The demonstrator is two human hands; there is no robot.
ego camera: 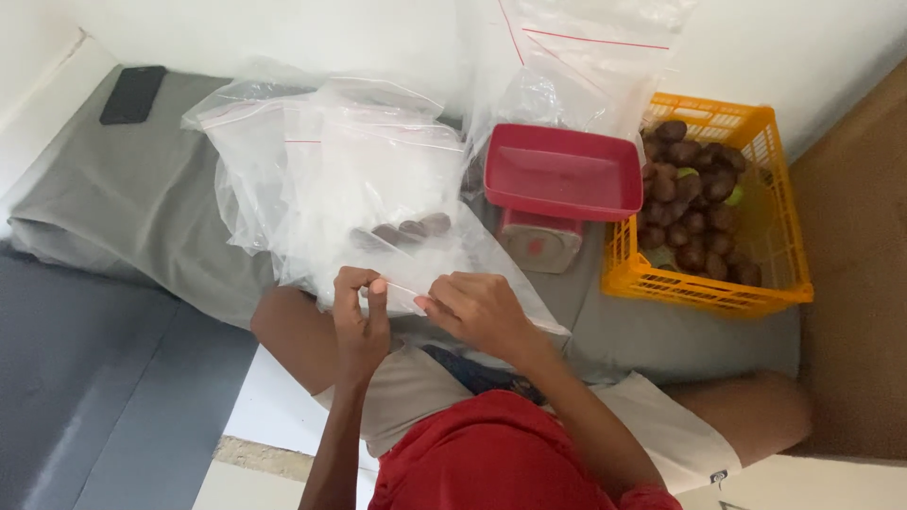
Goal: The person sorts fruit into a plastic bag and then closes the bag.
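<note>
A: Nearest, what are the hands on?

B: The left hand (362, 316) and right hand (482, 310) both pinch the near edge of a clear plastic bag (397, 241), fingers pressed together on its sealing strip, left at one end, right further along. The bag lies on the grey cloth (123, 203) just beyond the person's knees.

A: Anything inside it?

B: A few dark round fruits (413, 229), resting mid-bag, well clear of the pinched edge.

A: Room to either side?

B: Left, open grey cloth runs out to a black phone (132, 93) near the far corner. Right is tighter: a red-trayed scale (559, 184) stands just beside the bag, and an orange basket (784, 241) of the same fruit sits beyond it, close to the mat's right edge.

A: Behind?

B: More clear bags (576, 57) heaped against the white wall.
</note>
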